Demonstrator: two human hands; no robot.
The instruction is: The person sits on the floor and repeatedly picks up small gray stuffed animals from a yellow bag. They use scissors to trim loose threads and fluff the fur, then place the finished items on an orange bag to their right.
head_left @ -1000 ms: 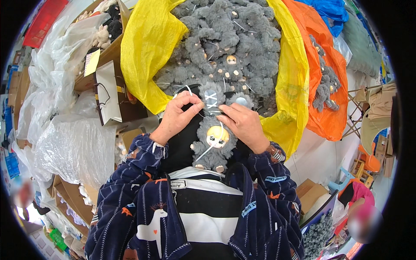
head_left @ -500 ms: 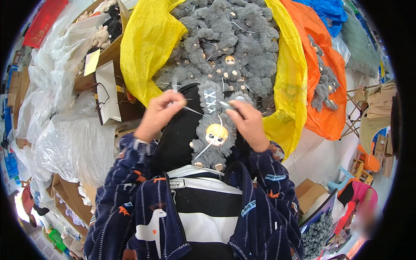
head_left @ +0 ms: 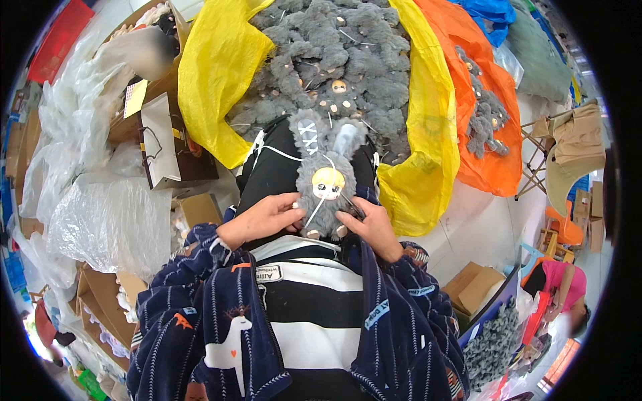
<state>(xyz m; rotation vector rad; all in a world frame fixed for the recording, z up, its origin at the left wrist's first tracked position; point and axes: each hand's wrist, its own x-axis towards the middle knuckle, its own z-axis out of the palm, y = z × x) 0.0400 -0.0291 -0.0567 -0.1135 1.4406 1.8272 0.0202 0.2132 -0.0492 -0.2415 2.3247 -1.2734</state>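
A grey plush rabbit doll (head_left: pixel 326 175) with a yellow face and long ears lies on my lap, feet toward me. My left hand (head_left: pixel 264 217) touches its lower left side, fingers curled against the body. My right hand (head_left: pixel 369 226) rests at its lower right side and pinches a small dark tool or tag there. A white string (head_left: pixel 314 210) runs down the doll's front. Beyond my knees a big yellow bag (head_left: pixel 221 73) holds a heap of the same grey dolls (head_left: pixel 334 60).
An orange bag (head_left: pixel 481 113) with more grey dolls lies to the right. Clear plastic bags (head_left: pixel 107 220), cardboard boxes and a white paper bag (head_left: pixel 160 137) crowd the left. A person in pink (head_left: pixel 555 287) sits at the lower right beside another box.
Both hands dropped from the doll's ears, where they pulled a white string, down to its feet. The doll now lies lower on my lap.
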